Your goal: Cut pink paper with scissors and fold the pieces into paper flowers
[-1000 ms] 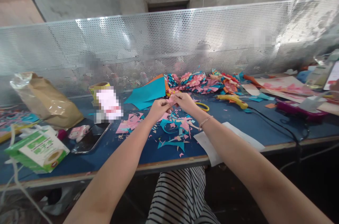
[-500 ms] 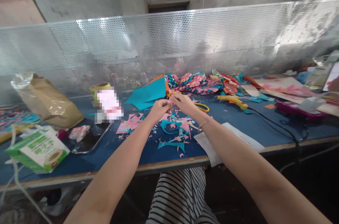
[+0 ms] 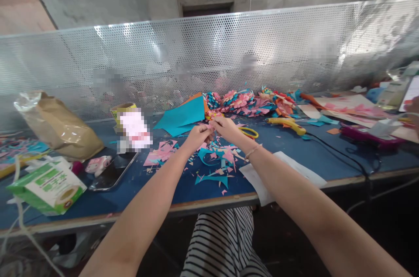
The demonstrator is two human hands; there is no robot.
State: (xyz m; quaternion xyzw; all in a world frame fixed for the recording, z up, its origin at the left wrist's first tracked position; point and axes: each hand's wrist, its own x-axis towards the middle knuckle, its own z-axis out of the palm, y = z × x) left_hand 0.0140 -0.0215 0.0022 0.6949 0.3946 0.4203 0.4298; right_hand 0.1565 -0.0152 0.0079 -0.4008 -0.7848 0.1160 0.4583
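My left hand and my right hand meet over the middle of the table, fingertips pinched together. Between them is a small piece of pink paper, now almost wholly hidden by the fingers. Under and in front of my hands lie blue paper offcuts and pink paper scraps. Yellow-handled scissors rest just right of my right wrist, partly hidden. Behind my hands lie blue paper sheets and a heap of pink, blue and red paper flowers.
A yellow glue gun with a black cord lies to the right, near a purple device. White paper overhangs the front edge. At left are a brown bag, a green-white carton and a phone. A perforated metal screen stands behind.
My fingertips have drawn slightly closer, and less of the pink paper shows between them. At the far right edge, more of another person's hand has come into view. The tabletop things stay put.
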